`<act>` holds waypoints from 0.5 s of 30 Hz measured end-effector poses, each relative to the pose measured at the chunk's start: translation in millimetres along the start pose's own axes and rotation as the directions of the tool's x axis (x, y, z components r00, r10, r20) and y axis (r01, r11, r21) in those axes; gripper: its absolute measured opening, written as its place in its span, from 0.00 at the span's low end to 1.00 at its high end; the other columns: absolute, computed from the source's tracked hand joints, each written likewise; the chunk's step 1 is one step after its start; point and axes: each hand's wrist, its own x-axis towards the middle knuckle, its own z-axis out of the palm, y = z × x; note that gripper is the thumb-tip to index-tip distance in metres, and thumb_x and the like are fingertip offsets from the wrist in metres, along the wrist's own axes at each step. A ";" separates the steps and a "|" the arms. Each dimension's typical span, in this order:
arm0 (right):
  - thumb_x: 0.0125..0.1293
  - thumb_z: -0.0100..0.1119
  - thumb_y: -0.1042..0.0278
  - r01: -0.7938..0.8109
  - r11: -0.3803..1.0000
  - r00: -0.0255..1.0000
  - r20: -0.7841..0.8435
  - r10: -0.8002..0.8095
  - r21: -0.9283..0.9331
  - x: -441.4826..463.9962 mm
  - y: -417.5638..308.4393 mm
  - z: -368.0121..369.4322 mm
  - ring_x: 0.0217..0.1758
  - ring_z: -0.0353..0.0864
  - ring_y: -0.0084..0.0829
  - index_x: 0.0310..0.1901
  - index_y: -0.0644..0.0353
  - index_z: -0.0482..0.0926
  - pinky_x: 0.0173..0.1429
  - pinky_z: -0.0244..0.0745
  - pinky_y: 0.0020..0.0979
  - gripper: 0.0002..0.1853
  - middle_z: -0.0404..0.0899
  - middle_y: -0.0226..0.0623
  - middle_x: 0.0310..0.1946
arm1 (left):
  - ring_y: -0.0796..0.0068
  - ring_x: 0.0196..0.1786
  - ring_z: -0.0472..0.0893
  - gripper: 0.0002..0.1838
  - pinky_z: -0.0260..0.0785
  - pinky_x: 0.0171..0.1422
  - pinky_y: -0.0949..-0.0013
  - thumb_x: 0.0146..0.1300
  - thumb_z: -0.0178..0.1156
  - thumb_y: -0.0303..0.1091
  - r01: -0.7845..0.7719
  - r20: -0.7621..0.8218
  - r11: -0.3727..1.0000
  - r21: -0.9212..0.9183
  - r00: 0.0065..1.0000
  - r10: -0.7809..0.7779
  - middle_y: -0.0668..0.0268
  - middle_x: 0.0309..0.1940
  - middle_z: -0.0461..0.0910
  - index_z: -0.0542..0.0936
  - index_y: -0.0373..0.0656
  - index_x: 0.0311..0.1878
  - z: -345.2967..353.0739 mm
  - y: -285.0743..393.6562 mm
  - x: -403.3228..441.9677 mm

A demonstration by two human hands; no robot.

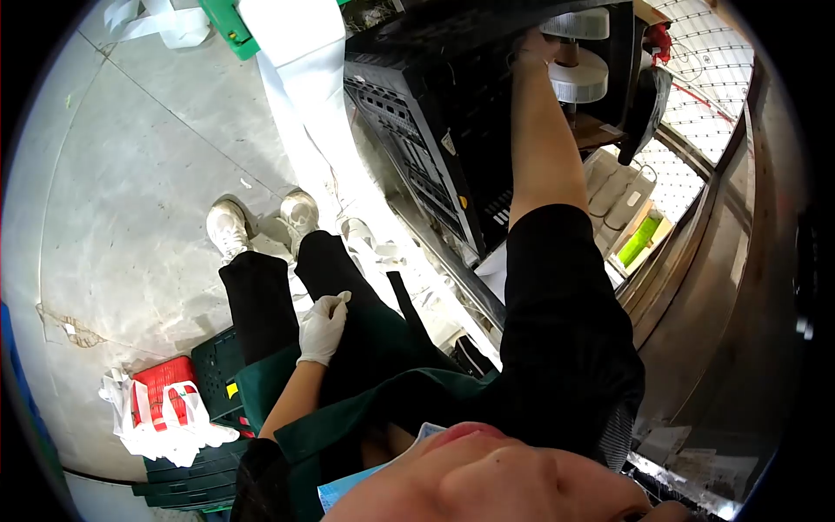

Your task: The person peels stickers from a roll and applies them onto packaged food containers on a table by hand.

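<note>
My left hand, in a white glove, is held in front of my thigh with its fingers curled and the fingertips pinched together. Whatever may be between them is too small to make out. At the upper right my bare right hand reaches beside a stack of black crates. It is at the upper white roll, which sits above a second white roll on one upright spindle. The fingers are dim and partly hidden, so their grip does not show.
A long white strip runs down from a green frame. A red basket with white bags stands by dark green crates at lower left. Wire mesh and a tray are at right.
</note>
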 end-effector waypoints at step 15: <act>0.57 0.57 0.58 -0.047 0.998 0.998 -0.052 0.045 -0.034 31.2 -64.3 -56.4 0.41 0.75 0.33 0.55 0.59 0.66 0.42 0.70 0.33 0.25 0.75 0.46 0.42 | 0.83 0.27 0.73 0.11 0.64 0.36 0.79 0.58 0.53 0.39 0.081 0.125 0.971 -0.223 0.991 -0.054 0.71 0.23 0.76 0.76 0.40 0.33 2.7 -7.2 10.9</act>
